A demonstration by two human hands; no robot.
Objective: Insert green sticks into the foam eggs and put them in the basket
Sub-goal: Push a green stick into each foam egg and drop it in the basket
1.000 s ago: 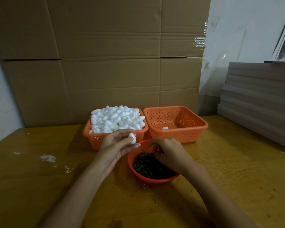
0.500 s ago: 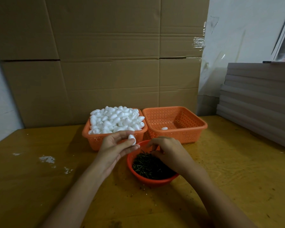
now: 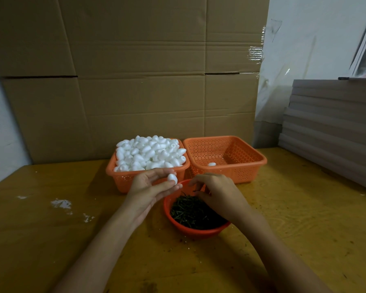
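Observation:
My left hand (image 3: pixel 150 187) pinches a white foam egg (image 3: pixel 172 178) between thumb and fingers, just in front of the left orange basket (image 3: pixel 123 180), which is heaped with white foam eggs (image 3: pixel 150 153). My right hand (image 3: pixel 217 192) hovers over the red bowl (image 3: pixel 199 231) of dark green sticks (image 3: pixel 190 212) and pinches one thin green stick (image 3: pixel 197 190) at its fingertips. The right orange basket (image 3: pixel 251 168) holds a single foam egg (image 3: pixel 211 164).
A wall of cardboard boxes (image 3: pixel 135 81) stands behind the baskets. Stacked grey boards (image 3: pixel 334 127) lie along the table's right side. White foam crumbs (image 3: pixel 61 204) dot the wooden table (image 3: pixel 51 240) on the left.
My right hand has lifted slightly out of the bowl with a stick in its fingertips. My left hand stays in place with the egg.

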